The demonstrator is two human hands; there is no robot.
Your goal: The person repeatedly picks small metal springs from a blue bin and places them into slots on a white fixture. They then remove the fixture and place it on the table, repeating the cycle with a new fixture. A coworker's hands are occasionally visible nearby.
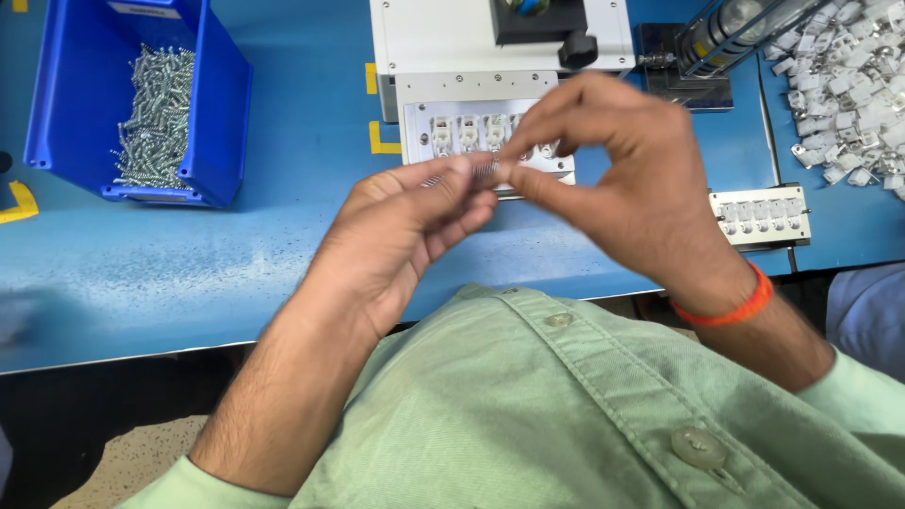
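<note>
Fingers of both our hands meet over the middle of the table (236, 236): the left hand (396, 245) pinches a small bunch of coiled metal springs (471, 172) between thumb and forefinger, and the right hand (622, 179) nips the end of that bunch with thumb and fingertip, the other fingers curled loosely above. So neither hand is spread; both are pressed on the springs, which hang in the air just in front of the metal fixture plate (485, 132).

We judge that we are at the step of teasing a single spring free of the bunch. The plate lies behind our fingers and carries a row of white plastic parts seated in pockets; how many already have a spring we cannot tell, since our right hand hides part of the row.

The next move calls for a light, steady pull with the right fingers so that one coil comes away without dragging its neighbours, then a careful aim at one pocket, because the parts sit close together.

Away to the left stands a blue bin (137, 94) heaped with more springs. At the right, a second small tray of white parts (759, 215) rests near the table's edge, and a pile of loose white pieces (848, 85) lies beyond it.
</note>
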